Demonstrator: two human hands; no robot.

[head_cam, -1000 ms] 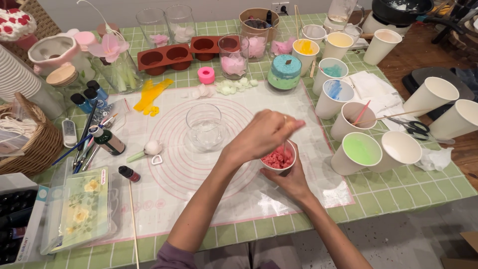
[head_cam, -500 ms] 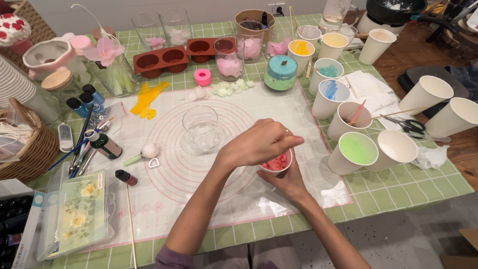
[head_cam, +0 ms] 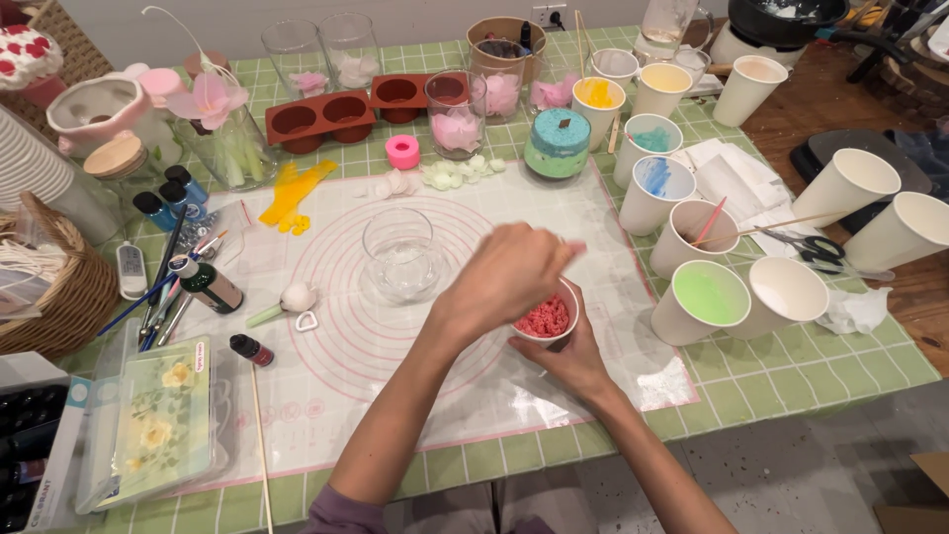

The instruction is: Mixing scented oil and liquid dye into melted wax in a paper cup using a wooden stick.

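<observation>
My right hand holds a small white paper cup filled with red crumbly granules, just above the white silicone mat. My left hand hovers over the cup's left rim with its back to the camera. Its fingertips are bunched together and point down toward the granules, and anything pinched between them is hidden. An empty clear glass jar stands upright on the mat's printed circles, just left of my left hand.
Several white paper cups stand to the right, among them a green-filled one and one with a pink stick. Scissors lie further right. A brown silicone mould, glass jars and a teal pot line the back. Small bottles, pens and a wicker basket sit left.
My left hand has lifted off the cup and shifted slightly left toward the glass jar. The cup in my right hand has stayed almost in place.
</observation>
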